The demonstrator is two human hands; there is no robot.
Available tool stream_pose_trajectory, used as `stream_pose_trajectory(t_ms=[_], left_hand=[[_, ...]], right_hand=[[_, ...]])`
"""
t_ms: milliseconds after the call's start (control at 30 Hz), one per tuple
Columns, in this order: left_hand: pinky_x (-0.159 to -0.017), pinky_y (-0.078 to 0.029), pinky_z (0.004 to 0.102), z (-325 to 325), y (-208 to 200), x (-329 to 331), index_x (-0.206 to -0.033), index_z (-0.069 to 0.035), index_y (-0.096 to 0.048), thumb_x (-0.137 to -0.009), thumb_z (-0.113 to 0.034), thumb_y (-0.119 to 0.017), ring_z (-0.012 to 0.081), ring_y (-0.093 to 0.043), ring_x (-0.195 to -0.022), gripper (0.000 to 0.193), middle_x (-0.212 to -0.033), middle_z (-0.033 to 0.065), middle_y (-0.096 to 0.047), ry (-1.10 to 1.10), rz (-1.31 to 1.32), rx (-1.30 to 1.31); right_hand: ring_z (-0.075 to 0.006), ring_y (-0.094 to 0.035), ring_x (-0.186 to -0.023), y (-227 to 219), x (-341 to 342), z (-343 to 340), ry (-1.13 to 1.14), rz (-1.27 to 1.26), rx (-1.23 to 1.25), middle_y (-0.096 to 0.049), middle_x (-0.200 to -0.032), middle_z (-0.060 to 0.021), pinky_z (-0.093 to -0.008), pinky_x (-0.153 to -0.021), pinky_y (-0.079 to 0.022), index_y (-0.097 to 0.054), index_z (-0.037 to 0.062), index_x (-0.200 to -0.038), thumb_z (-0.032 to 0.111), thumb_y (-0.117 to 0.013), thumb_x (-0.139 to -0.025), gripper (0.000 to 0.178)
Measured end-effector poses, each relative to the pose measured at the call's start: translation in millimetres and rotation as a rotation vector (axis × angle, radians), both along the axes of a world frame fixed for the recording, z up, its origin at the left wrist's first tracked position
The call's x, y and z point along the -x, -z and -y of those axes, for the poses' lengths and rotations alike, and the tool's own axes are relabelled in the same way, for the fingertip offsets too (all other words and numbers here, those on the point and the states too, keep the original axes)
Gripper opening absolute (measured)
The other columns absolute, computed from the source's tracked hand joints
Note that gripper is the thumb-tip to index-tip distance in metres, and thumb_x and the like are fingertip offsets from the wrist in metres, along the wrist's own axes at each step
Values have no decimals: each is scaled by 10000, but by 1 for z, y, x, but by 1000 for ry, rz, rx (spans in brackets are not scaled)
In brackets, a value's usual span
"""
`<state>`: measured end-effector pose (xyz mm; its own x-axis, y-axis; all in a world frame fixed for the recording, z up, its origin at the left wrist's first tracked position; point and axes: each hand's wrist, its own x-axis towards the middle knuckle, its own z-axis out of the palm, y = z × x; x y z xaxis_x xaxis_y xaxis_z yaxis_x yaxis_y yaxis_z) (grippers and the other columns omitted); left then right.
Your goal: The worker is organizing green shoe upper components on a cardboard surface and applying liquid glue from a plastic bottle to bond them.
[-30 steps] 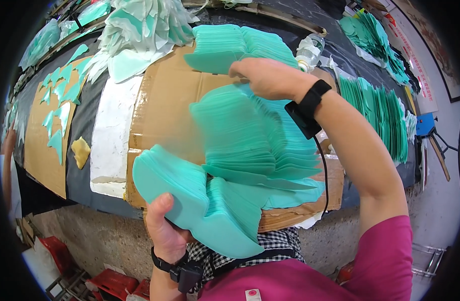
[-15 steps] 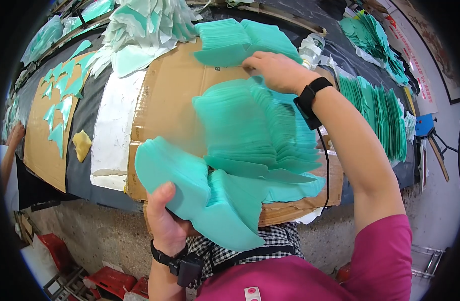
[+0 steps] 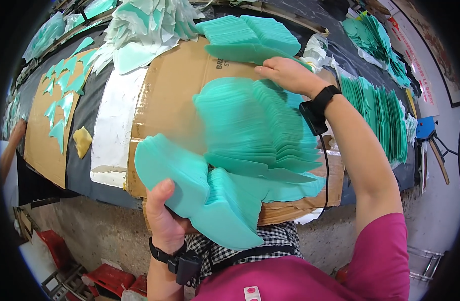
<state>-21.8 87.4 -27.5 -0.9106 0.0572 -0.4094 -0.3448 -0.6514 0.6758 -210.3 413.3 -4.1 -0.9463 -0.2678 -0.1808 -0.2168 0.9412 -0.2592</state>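
Note:
My left hand (image 3: 164,215) grips a thick stack of thin teal shaped sheets (image 3: 182,178) at the near edge, thumb on its left side and the other fingers hidden beneath. The sheets have a rounded lobe and a pointed flap. Beyond it lies a fanned teal stack (image 3: 240,125), its layers stepping back in rows. My right hand (image 3: 287,75) is at that stack's far end, its fingers curled together and pressed close. Whatever is in them is hidden. Just past it, touching or nearly so, is another fanned teal stack (image 3: 250,37).
Cardboard (image 3: 164,95) lies under the stacks. A heap of pale pieces (image 3: 144,25) stands at back left, a plastic bottle (image 3: 315,50) at back right, and green sheets (image 3: 378,118) stand on the right. At far left, another person's hand (image 3: 18,130) rests by a second cardboard (image 3: 39,145).
My right hand has moved slightly right and nearer. The front of the far stack has shifted right and away, baring more cardboard. My left hand stays in place.

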Motion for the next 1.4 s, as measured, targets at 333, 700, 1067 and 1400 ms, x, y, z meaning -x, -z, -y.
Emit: stream_pose_trajectory(t_ms=[333, 700, 1067, 1400], left_hand=[[-975, -543, 469, 7, 4, 0, -1417, 15, -461, -827, -318, -751, 310, -632, -1131, 736, -1274, 168, -605, -20, -2, 17], [-975, -539, 448, 13, 8, -14, -1406, 18, -468, -792, -254, -777, 294, -629, -1145, 740, -1271, 151, -615, 5, -44, -99], [-988, -535, 445, 21, 12, -37, -1508, -31, -354, -753, -292, -784, 299, -594, -1190, 907, -1349, 145, -554, -88, -152, -78], [-1058, -462, 473, 52, 11, -35, -1458, -24, -439, -933, -515, -593, 310, -562, -1237, 735, -1387, 140, -555, -223, -189, 2]], right_hand=[[-308, -545, -1279, -7, -38, -11, -42, 26, 322, -593, -1379, -174, -370, -1079, -426, -737, 34, -1137, 434, -596, -998, 447], [-290, -550, -1275, -16, -73, -13, -23, -58, 392, -558, -1434, -162, -356, -1085, -422, -731, 50, -1185, 426, -614, -1001, 435], [-248, -634, -1026, -18, -84, -9, 39, 78, 450, -697, -1089, -116, -342, -927, -489, -675, 17, -1185, 448, -539, -1037, 476], [-172, -590, -967, -17, -68, -10, 199, 181, 544, -680, -1048, -58, -300, -906, -461, -671, -18, -1126, 439, -536, -1044, 483]])
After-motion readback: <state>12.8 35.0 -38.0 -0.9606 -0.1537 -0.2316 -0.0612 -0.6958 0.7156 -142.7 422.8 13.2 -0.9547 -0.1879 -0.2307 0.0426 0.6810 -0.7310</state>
